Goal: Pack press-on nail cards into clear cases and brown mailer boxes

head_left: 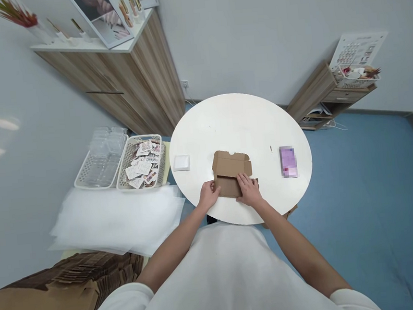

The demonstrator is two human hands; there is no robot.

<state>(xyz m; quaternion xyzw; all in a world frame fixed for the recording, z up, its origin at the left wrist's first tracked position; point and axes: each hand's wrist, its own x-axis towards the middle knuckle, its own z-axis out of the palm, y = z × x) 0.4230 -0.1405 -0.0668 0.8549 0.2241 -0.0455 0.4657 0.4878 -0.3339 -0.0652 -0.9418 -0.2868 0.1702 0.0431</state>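
A partly folded brown cardboard box (229, 186) lies on the white oval table in front of me, its lid panel and side flaps spread toward the far side. My left hand (209, 195) grips the box's left side wall, the fingertips bent over the edge. On the right, my right hand (248, 190) holds the other side wall, with its fingers reaching over toward the inside. A small brown flap sticks out beyond the right hand. What the thumbs touch is partly hidden.
The white oval table (239, 118) also carries a small white square packet (181, 163) and a blurred purple item (288, 162). To the left are a basket of printed cards (140, 161), a basket of clear plastic cases (101, 157), translucent sheets (121, 218) and stacked flat cardboard (42, 309).
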